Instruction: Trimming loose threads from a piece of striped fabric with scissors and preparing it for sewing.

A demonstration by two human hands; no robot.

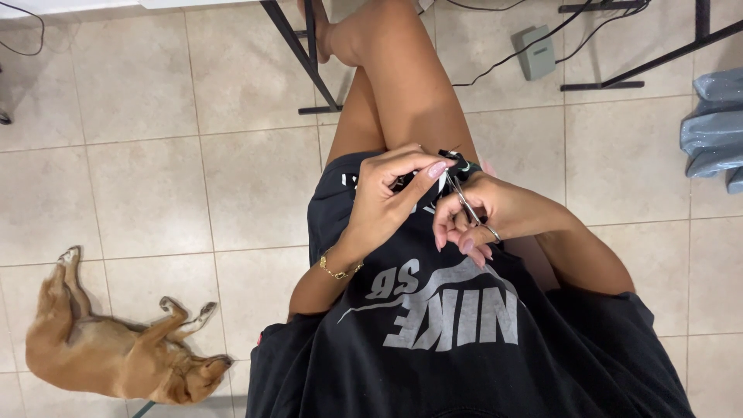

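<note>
Black T-shirt (464, 340) fills the near foreground, grey print across its chest, and you sit with legs crossed over the beige tile floor (155, 178). Your left hand (387, 197) curls above your lap, thumb and fingertips pressed together, pinching a small black item (457, 161) with a pale mark; what it is cannot be told. A gold bracelet (338, 271) circles that wrist. Your right hand (484, 217) sits just right of the left, fingers hooked through the handles of small metal scissors (467, 205), whose blades point up to the black item. Whether the blades are parted cannot be told. Near left, a brown dog (116, 352) lies on its side. Far off stand black table legs (298, 50), with a grey box (536, 52) and cables. Grey fabric (716, 128) lies at the right edge.
</note>
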